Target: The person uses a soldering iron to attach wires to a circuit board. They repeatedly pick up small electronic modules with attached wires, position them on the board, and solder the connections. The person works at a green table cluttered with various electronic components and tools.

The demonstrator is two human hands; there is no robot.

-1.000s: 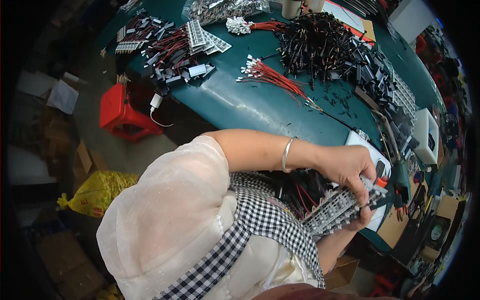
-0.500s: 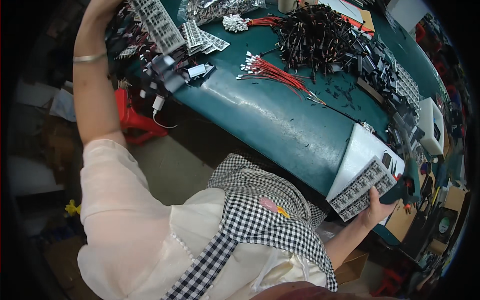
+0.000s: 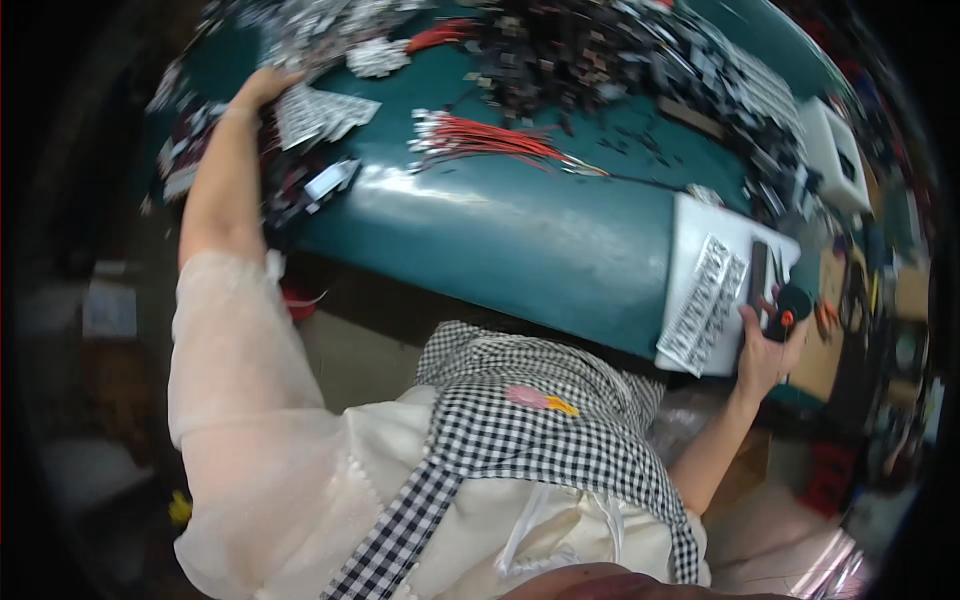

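My left hand [image 3: 268,88] reaches to the table's far left, its fingertips at the edge of a blurred silvery heap [image 3: 335,30]. Just below those fingers lie white sheets with dark print [image 3: 322,115]; motion blur hides whether the fingers grip anything. On the right, my right hand [image 3: 768,358] curls around a black rounded object with an orange part [image 3: 788,308], thumb on its left side. Beside that hand a printed sheet in two strips [image 3: 703,305] lies on a white board [image 3: 690,225]. A dark flat bar [image 3: 758,275] also rests on the board.
Red wires with white connectors [image 3: 490,140] lie mid-table on the green top [image 3: 480,245]. Behind them is a large heap of dark cables [image 3: 560,60]. A white box [image 3: 835,155] stands at the right, near small dark parts [image 3: 770,190]. A lit white device [image 3: 328,180] is at left.
The printed sheet that my right hand held now lies on the white board, and that hand is at the black object. My left hand has come into view. The whole view has shifted.
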